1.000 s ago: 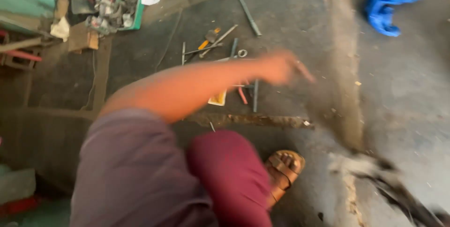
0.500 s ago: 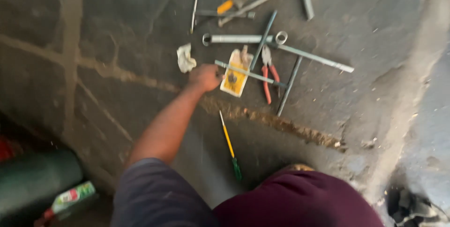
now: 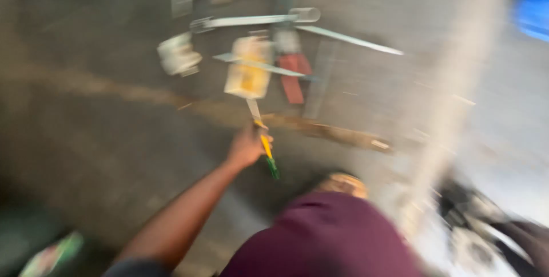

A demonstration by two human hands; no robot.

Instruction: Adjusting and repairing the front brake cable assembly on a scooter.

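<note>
Head view, badly blurred: the left hand [image 3: 247,146] reaches down to the concrete floor [image 3: 103,140] and closes around a yellow-and-green screwdriver [image 3: 264,146], its shaft pointing toward a yellow packet [image 3: 247,74] among scattered metal rods [image 3: 257,20] and red-handled pliers [image 3: 291,77]. The grip seems loose, though motion smears the fingers. The right hand is out of sight.

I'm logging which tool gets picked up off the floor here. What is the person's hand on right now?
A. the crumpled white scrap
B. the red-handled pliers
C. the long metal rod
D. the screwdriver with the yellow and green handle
D: the left hand is closed around the yellow-and-green-handled screwdriver, while the red-handled pliers, the long metal rod and the crumpled white scrap lie untouched farther up the floor.
</note>
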